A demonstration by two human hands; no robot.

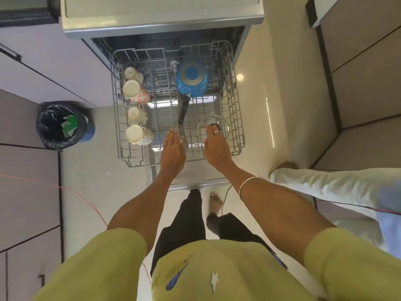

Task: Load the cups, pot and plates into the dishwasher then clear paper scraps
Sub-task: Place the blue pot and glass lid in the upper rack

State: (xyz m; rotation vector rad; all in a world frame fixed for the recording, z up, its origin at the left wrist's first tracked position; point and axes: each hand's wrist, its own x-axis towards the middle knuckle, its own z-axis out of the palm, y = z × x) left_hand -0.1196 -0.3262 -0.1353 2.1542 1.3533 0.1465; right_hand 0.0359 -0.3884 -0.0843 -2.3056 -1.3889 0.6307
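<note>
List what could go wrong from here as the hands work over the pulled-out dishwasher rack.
1. The clear glass lid lies under the right hand, hard to see against the wire rack; a careless reach could knock or chip it.
2. The blue pot sits upturned with its black handle running toward the left hand; bumping the handle could shift the pot.
3. The four cups are packed along the rack's left edge and might clink if the rack is shoved in.

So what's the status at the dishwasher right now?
Both hands open: left hand, right hand over rack. Four cups, blue pot, glass lid loaded. No plates visible. Nothing blocking.
</note>
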